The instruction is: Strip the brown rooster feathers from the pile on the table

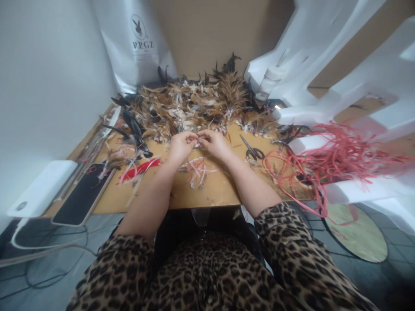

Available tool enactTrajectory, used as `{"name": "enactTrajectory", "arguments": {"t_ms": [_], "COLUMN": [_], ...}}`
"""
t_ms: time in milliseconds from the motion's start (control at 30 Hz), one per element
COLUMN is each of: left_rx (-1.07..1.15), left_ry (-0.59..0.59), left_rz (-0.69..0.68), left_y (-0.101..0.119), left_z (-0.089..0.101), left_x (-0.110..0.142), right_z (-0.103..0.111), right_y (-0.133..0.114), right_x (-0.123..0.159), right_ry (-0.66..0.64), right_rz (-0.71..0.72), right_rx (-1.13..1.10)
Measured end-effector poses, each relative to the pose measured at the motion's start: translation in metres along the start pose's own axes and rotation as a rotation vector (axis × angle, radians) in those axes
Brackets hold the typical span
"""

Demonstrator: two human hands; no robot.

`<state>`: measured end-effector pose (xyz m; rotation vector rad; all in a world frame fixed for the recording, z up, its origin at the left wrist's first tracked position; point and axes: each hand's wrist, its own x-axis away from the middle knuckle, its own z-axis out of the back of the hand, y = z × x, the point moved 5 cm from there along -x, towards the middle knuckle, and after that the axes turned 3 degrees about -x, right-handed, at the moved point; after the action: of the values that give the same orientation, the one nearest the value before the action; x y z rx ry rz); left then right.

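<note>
Over the middle of the table, my left hand [182, 146] and my right hand [214, 143] meet with fingertips pinched together. What lies between them is too small and covered to make out. Right behind the hands spreads a large heap of brown, white and black feathers [191, 99]. Scraps of pale and pink ribbon [197, 168] lie on the table between my forearms. A pair of black-handled scissors [252, 149] rests to the right of my right hand. To the left is a flat red strip [139, 170] among loose feather bits.
A dark-screened phone [84, 194] and a white power bank [42, 188] with a cable occupy the left edge. Tangled red ribbon strands [350, 155] hang over the right side. A clear jar [269, 82] stands back right, and a white printed bag [139, 56] back left.
</note>
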<state>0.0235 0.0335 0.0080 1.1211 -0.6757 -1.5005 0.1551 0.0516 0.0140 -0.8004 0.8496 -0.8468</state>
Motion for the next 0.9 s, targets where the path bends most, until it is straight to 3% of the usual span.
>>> {"name": "enactTrajectory", "arguments": {"t_ms": [200,433,733,900], "left_rx": [-0.288,-0.514,-0.514,-0.574], "left_ry": [0.073,-0.020,-0.031,0.001], "left_rz": [-0.150,-0.183,-0.134,-0.189], "left_y": [0.009,0.005,0.008,0.017], "left_z": [0.002,-0.003,-0.001,0.002], "left_x": [0.002,-0.001,0.001,0.004], "right_z": [-0.003,-0.004,-0.008,-0.008], "right_y": [0.005,0.008,0.002,0.013], "right_x": [-0.001,-0.001,-0.001,-0.003], "right_ry": [0.013,0.034,0.025,0.050], "right_rz": [-0.075,-0.026,0.012,-0.118], "right_rx": [-0.075,0.061,0.134,-0.100]}}
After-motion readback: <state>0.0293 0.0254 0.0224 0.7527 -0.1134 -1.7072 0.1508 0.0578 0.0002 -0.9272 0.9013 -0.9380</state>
